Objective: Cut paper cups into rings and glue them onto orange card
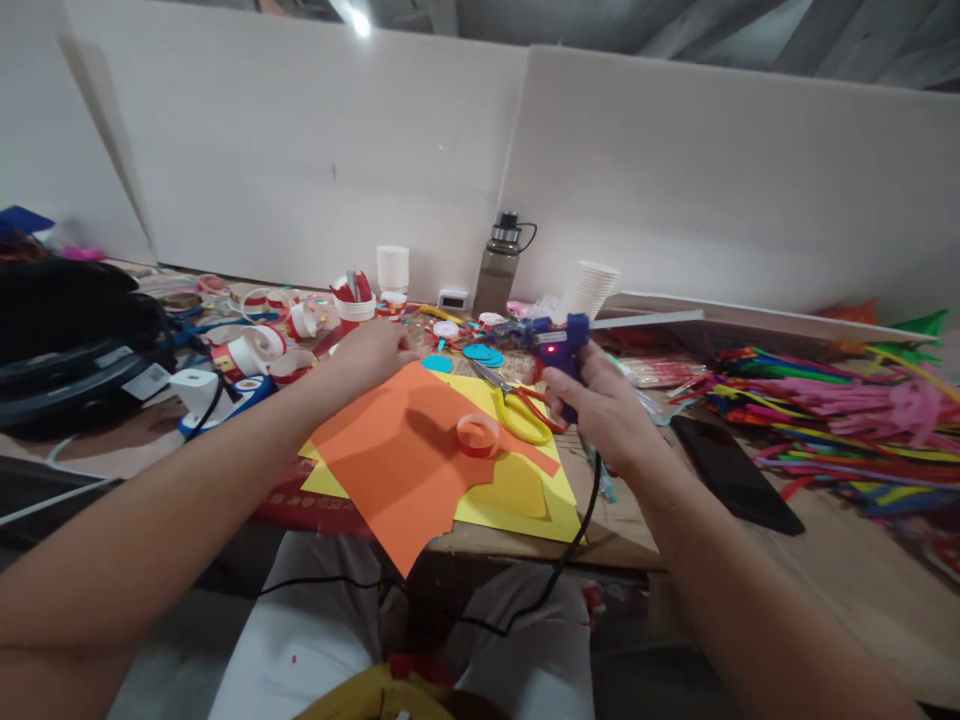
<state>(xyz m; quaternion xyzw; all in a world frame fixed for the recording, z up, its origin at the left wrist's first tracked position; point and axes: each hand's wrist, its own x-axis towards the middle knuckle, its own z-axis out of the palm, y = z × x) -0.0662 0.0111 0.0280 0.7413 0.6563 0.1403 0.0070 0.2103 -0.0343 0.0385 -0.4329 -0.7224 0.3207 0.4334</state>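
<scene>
My right hand (600, 400) is wrapped round the handle of a blue glue gun (553, 345), its red light lit and its nozzle pointing left. A black cord hangs from the handle past the table edge. My left hand (373, 352) is closed above the far-left edge of an orange paper sheet (397, 450); whatever its fingers hold is hidden. On the orange sheet stands a small red-and-white paper ring (478, 436). Yellow paper (517, 505) lies underneath. Yellow-handled scissors (525, 415) rest close to the glue gun, and blue paper discs (484, 355) lie behind them.
Cut cup rings (244, 355) and a white plug adapter (196, 390) crowd the left. A water bottle (498, 268) and stacked paper cups (592, 290) stand along the back panel. To the right are a black phone (735, 475) and colourful pipe cleaners (847, 400).
</scene>
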